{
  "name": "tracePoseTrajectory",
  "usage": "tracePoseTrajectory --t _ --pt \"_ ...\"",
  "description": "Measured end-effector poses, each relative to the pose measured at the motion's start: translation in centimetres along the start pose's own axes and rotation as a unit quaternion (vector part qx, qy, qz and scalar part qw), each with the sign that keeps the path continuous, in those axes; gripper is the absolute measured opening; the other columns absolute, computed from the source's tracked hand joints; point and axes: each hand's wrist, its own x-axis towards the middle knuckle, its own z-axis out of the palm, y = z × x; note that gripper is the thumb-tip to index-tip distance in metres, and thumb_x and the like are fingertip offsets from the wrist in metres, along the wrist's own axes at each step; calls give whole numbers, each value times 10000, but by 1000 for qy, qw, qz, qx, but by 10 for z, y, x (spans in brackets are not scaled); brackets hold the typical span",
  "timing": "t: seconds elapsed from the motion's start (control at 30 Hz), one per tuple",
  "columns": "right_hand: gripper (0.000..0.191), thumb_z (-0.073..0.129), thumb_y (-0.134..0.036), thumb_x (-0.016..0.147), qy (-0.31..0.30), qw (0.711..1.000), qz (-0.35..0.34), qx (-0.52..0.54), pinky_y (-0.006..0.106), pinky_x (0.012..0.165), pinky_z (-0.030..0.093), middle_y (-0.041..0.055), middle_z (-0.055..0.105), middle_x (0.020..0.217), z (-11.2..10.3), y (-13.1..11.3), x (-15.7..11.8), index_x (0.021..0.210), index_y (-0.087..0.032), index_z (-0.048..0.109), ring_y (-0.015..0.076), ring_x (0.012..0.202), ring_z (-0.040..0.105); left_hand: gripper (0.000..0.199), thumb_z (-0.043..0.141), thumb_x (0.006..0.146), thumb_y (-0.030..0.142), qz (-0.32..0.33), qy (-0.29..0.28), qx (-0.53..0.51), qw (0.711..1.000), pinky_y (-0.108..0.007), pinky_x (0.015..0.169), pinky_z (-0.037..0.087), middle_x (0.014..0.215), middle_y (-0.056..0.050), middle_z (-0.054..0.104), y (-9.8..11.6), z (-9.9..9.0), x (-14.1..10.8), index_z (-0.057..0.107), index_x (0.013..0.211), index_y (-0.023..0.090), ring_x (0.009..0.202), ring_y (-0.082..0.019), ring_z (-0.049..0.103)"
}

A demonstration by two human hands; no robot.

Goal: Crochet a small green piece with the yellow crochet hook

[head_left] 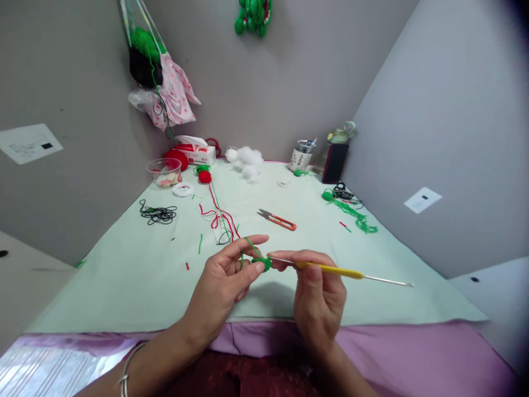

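Note:
Between the thumb and fingers of my left hand (225, 278) is a small green crochet piece (264, 264). Green yarn (252, 246) runs from it over my raised left index finger. My right hand (318, 292) grips the yellow handle of a double-ended crochet hook (339, 270). One metal end of the hook points left and meets the green piece; the other sticks out to the right. Whether the tip is inside a stitch is too small to tell. Beyond my hands lie orange-handled thread snips (281, 220), a red yarn ball (204, 176) and red yarn strands (223, 215).
Black cord (159, 213) lies at the left, near a clear plastic tub (164, 172) and a tissue box (200, 154). White stuffing (248, 161) sits at the back. A can (301, 157), a phone (335, 163) and green yarn tassels (351, 212) are on the right. Grey walls enclose the table.

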Motion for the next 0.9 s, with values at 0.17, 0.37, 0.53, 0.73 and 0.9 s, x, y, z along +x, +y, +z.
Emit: tracePoseTrajectory --t 0.17,0.37,0.53,0.73,0.9 --pt "194 603 -261 1051 -63 997 -21 -45 338 716 588 53 819 971 -4 3 4 1062 -275 796 200 866 737 542 901 803 238 -20 -22 -20 999 -180 436 264 898 21 663 -2 0 0 762 1324 293 481 -8 393" --pt "218 613 -173 1035 -45 998 -34 -26 325 727 591 45 821 994 -3 3 3 1052 -287 798 190 901 737 615 898 796 174 -17 -23 -34 999 -167 435 268 919 22 683 -4 -1 1 721 1375 278 487 -4 403" --pt "270 573 -135 1043 -20 995 -76 -62 324 700 586 64 809 1042 2 0 -4 1100 -284 790 196 925 731 547 934 780 261 -31 -2 -52 998 -164 429 248 914 30 637 -1 1 2 766 1300 260 490 6 370" --pt "234 538 -215 1082 -43 998 -44 8 308 648 559 50 814 992 -2 1 -2 1074 -281 763 174 821 710 570 933 775 297 -61 -12 -58 996 -177 438 229 914 22 616 4 2 0 757 1314 241 501 1 328" --pt "227 521 -231 1088 -85 996 -21 3 311 653 572 50 808 1002 -10 -5 6 1027 -243 739 147 717 682 488 845 869 246 19 -13 21 1000 -181 522 325 916 36 598 0 -3 -2 735 1342 295 579 -33 384"
